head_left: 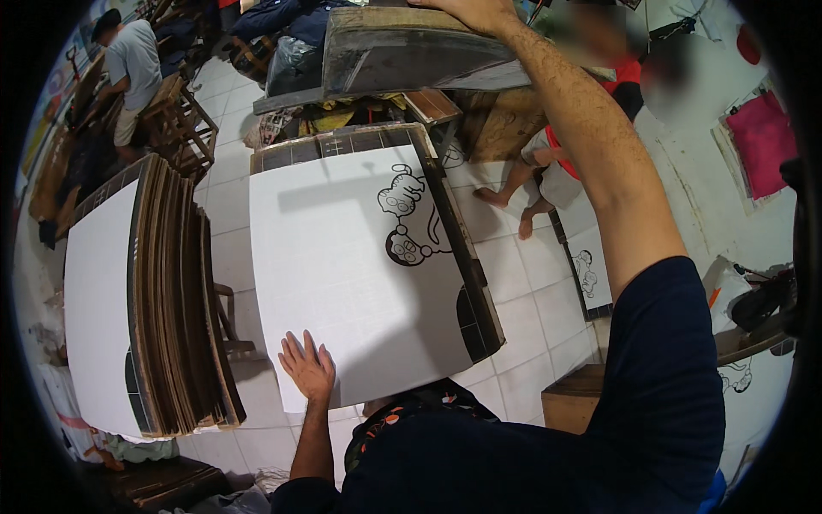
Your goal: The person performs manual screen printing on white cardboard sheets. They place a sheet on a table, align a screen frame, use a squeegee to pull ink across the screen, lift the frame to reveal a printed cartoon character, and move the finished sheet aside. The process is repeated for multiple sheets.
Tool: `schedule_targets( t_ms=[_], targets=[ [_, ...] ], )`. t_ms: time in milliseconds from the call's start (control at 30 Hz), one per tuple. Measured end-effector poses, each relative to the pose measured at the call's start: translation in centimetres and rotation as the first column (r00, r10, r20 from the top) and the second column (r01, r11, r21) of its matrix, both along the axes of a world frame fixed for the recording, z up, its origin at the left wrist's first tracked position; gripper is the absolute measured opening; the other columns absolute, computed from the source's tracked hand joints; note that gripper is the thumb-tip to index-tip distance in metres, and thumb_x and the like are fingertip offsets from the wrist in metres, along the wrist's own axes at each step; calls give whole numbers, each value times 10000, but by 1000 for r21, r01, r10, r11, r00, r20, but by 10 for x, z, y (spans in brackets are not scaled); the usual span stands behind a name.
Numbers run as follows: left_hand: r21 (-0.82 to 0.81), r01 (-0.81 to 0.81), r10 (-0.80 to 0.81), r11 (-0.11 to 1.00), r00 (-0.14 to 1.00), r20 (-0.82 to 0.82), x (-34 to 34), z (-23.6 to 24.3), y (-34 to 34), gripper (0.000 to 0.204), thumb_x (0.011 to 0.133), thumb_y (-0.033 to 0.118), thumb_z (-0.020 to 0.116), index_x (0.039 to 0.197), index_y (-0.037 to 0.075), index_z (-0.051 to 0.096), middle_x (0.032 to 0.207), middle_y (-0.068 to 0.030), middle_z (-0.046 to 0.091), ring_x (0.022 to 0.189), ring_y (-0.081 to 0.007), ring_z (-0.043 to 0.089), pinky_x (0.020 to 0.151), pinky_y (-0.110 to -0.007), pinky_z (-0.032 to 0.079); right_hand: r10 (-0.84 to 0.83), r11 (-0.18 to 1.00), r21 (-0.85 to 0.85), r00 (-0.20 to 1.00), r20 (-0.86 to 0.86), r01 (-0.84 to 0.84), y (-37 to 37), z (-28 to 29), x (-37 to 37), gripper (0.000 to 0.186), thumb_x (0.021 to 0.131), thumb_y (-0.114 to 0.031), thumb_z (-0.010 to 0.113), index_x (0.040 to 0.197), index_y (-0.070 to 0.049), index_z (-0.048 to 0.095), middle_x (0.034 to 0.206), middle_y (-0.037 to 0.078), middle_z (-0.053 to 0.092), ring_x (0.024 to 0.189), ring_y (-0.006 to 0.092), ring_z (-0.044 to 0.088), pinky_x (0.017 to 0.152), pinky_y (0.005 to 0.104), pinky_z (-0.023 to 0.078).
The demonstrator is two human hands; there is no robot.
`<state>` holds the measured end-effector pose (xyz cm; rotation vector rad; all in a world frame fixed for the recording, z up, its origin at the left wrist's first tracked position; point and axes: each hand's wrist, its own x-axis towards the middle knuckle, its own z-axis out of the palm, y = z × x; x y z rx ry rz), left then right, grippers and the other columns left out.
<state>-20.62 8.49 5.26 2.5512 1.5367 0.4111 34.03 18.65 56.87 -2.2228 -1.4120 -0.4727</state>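
My left hand point(307, 365) lies with fingers spread on the lower left of a white sheet point(317, 248) on a dark, grid-marked board point(474, 304). The sheet bears two black-outline cartoon animals point(402, 193) at its right. At the top of the view, my right hand point(479, 15) grips the edge of a large grey, smudged rectangular frame point(419, 60), raised beyond the board; its fingertips are partly cut off by the picture's edge. A shadow falls across the sheet.
At left stands a thick stack of boards point(175, 300) topped with white paper. Another person point(128, 60) is by a wooden stool; a second point(556, 163) stands right of the board. A printed board point(585, 248), a pink pad point(758, 146) and a wooden box point(561, 398) are at right.
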Motion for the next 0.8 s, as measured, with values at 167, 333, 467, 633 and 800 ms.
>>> schedule_targets(
  t_ms=[167,333,467,633,800],
  targets=[
    [-17,-6,7,1000,999,36,4,-1,6,566,1026,337,613,1551,130,562,1699,-226,346,1588,-426,267,1296,-610,151,1,1000,13,1000,8,-1,4,3,1,898,756,-849,710,1160,-51,794,1146,228,776,1100,368,741,960,444,556],
    [-17,-14,14,1000,999,39,5,-1,6,565,1019,342,621,1539,126,574,1693,-229,356,1586,-426,270,1297,-606,150,10,1000,1,1000,11,-10,1,3,0,897,764,-846,706,1152,-41,791,1136,229,777,1090,370,741,944,446,554],
    [-27,-17,18,999,999,36,6,0,6,564,1016,342,627,1534,125,577,1689,-231,360,1583,-428,277,1296,-604,155,-1,1000,-27,1000,-9,1,-1,3,-2,901,761,-847,708,1143,-35,791,1139,235,774,1088,371,741,946,450,551],
    [-23,7,-5,1000,996,88,4,3,7,576,1005,335,646,1531,111,577,1681,-238,371,1571,-435,299,1290,-607,164,17,999,29,1000,23,-18,0,0,-3,896,758,-847,713,1126,-34,796,1137,235,774,1087,372,741,948,451,551],
    [-112,47,-13,993,957,288,-19,3,24,563,996,258,675,1511,51,577,1599,-238,493,1496,-427,423,1254,-561,273,23,1000,11,1000,14,-23,0,-1,0,893,764,-840,716,1122,-26,795,1133,237,774,1086,379,739,954,450,552]
  ],
)
